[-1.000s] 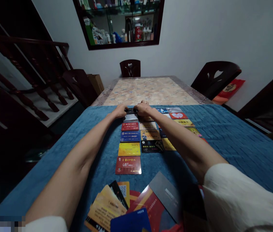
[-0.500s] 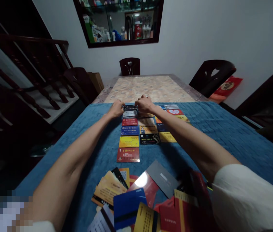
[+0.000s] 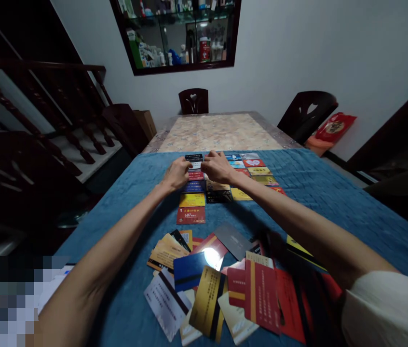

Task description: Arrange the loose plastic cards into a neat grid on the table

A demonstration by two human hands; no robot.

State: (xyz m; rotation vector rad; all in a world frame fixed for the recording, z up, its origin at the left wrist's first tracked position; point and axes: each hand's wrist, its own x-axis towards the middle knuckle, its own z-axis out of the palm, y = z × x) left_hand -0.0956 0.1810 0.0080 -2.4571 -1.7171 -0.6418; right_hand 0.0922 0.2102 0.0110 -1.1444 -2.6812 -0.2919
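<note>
Several plastic cards lie in columns on the blue cloth. My left hand [image 3: 177, 174] is closed, its fingertips at the left end of a silver card [image 3: 196, 165] in the left column. At that card's right end are the curled fingers of my right hand [image 3: 217, 167], which hides part of the second column. A black card [image 3: 194, 157] lies just beyond the silver one. Nearer me in the same column are a red card [image 3: 196, 176], a blue card [image 3: 194, 186], a yellow card [image 3: 192, 200] and a red VIP card [image 3: 191, 215].
A loose, overlapping pile holds a blue card [image 3: 189, 272], a gold card [image 3: 206, 301] and a red card [image 3: 262, 291], among others, close to me. The blue cloth [image 3: 334, 202] covers the table's near part. Dark chairs [image 3: 194, 101] stand around it.
Both hands have come slightly toward me, from the far black card to the silver card. The black card is now uncovered. The view has shifted, showing more of the near pile.
</note>
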